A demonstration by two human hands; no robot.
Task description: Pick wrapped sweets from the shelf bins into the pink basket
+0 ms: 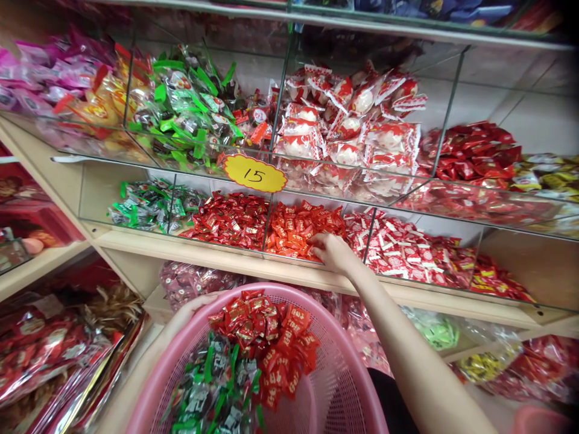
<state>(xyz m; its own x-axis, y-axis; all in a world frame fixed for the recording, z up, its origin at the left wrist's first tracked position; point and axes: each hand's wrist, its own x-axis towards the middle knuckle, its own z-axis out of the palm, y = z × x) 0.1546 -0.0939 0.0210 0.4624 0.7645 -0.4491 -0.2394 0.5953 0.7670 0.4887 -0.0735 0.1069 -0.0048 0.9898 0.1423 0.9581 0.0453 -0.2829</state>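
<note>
1. While, in the head view, the left hand (201, 303) lies along the outer side of a round pink plastic mesh basket (270, 288), its fingers are partly hidden, so I cannot tell whether they close on the rim.
2. Inside the basket sit green-and-clear wrapped candies (205, 386) nearest, dark-red foil candies (253, 322) at the far side, and orange-red candies with gold lettering (289, 361) to their right.
3. Over a clear glass-fronted bin, the right hand (329, 250) bends its fingers down at a heap of matching orange-red wrappers (296, 224); whether they pinch one I cannot tell.
4. Left of that bin, neighbouring compartments hold green-trimmed packets (145, 202) and dark-red foil pieces (231, 220); right of it lie red-and-white packets (402, 247).
5. Above, a yellow scalloped card (254, 173) reading "15" hangs before bins of larger wrapped sweets (348, 129).
</note>
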